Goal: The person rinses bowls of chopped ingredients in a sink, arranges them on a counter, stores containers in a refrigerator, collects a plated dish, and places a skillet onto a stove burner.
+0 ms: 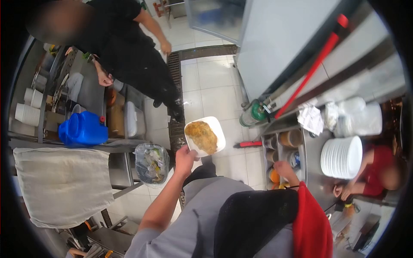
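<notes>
My left hand (186, 161) grips the near edge of a white square plate (220, 139) with rounded corners, held out over the tiled floor. On the plate lies a flat, golden-brown piece of fried food (201, 136). My right hand (284, 169) is beside the shelf under the steel counter on the right, its fingers curled in and no object visible in them. Close to that hand, containers (291, 138) with food or sauces stand on the shelf.
A tall stack of white plates (341, 157) stands on the right counter, near a co-worker in red (378, 172). Left are a lined bin (151, 163), a blue jug (83, 128) and a cloth-covered surface (62, 185). Another person in black (124, 51) stands ahead. A green cylinder (254, 114) is beside the door.
</notes>
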`<state>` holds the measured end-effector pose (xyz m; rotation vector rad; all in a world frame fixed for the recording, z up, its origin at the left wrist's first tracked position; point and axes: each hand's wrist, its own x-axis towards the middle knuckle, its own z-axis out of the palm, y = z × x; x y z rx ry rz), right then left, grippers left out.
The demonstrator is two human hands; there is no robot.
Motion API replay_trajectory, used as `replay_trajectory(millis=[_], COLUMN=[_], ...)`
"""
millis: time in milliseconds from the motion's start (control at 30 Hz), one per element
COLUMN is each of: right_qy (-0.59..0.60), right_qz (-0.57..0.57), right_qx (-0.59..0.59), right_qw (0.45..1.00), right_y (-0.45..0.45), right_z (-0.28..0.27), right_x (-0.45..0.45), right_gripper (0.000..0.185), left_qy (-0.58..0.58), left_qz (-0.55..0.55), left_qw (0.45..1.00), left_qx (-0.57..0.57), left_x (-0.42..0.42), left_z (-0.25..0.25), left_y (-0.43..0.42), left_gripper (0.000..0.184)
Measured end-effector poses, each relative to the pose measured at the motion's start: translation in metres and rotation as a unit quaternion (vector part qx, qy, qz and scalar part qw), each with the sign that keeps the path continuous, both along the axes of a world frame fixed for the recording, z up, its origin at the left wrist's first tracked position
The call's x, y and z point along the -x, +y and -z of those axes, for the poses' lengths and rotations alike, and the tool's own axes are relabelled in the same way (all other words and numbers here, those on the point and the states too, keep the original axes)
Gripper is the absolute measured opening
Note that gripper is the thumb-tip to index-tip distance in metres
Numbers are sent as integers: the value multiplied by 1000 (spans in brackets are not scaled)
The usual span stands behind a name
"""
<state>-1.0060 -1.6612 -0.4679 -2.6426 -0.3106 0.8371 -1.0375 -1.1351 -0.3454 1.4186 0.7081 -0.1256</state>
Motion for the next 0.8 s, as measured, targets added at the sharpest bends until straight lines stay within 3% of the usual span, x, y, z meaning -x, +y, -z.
replay_trajectory(millis=[67, 167, 233, 300, 400, 500, 567, 667, 700, 800], right_qy=[-53, 32, 50, 82, 99, 27, 125, 87, 33, -172], right_qz=[-181, -123, -118, -171, -76, -107, 174, 193, 147, 3], right_qx=[87, 10, -20, -104, -151, -102, -244, -255, -199, -43], right_qw=[978, 992, 992, 976, 981, 989, 946, 944, 968, 984], right_y=[-21, 33, 54, 93, 143, 182, 208, 227, 247, 277], right_z=[65, 40, 57, 43, 36, 41, 61, 71, 33, 2], right_x=[-1, -13, -25, -59, -144, -269, -353, -498, -546, -670], right_gripper=[32, 30, 21, 18, 28, 26, 23, 25, 26, 26], left_qy=[0, -13, -17, -23, -12, 0, -17, 8, -7, -2], left_qz=[-14, -19, -10, -9, -38, -108, -168, -238, -256, -351], left_qw=[1000, 998, 996, 994, 988, 975, 963, 950, 946, 921], left_qx=[9, 60, 91, 111, 152, 196, 211, 202, 199, 169], left_x=[-39, -118, -178, -244, -346, -451, -514, -593, -614, -662], left_z=[9, 6, 6, 17, 25, 43, 60, 49, 41, 19], left_y=[30, 56, 64, 70, 74, 88, 111, 157, 177, 250], left_gripper=[28, 24, 23, 22, 19, 13, 7, 17, 17, 17])
